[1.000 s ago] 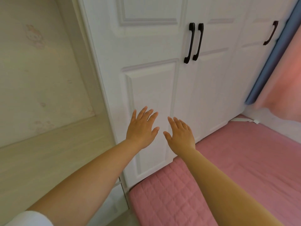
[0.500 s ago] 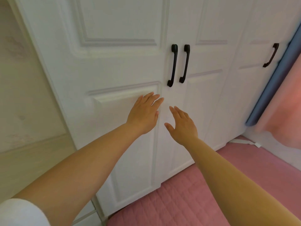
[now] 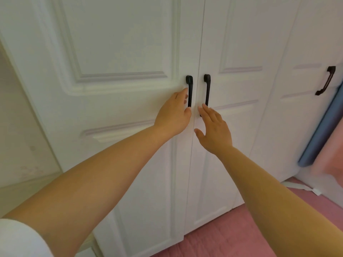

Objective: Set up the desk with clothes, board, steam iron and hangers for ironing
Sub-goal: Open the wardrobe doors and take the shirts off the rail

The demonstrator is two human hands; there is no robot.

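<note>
- Head view, the only one: both hands are up at the white wardrobe (image 3: 118,43), right at the middle pair of doors
- Left hand (image 3: 173,115) is against the left black handle (image 3: 189,93) – fingers reach in behind the bar with the thumb just under it, so it looks like it's starting to take hold, but I can't tell whether they're actually wrapped round it
- Right hand (image 3: 215,130) has fingers straight and spread, holding nothing, tips right at the bottom of the right black handle (image 3: 206,89) – touching or just short, can't tell
- Clothes, board, steam iron and hangers: none of them in sight, nor the desk. My guess is they're behind these doors, which are fully closed
- Handling-wise, the handles are stiff, slim bars, so hooking fingers behind the middle of each and pulling straight out should work; panel doors like these probably swing light, though that's a guess
- A third door further right has its own dark handle (image 3: 325,80)
- Room: pink quilted bedding (image 3: 232,238) runs right up to the foot of the doors, so it might drag on them when they open
- A blue strip (image 3: 319,130) and something pink and blurry sit at the far right, with a pale wood-look wall (image 3: 22,127) on the left
</note>
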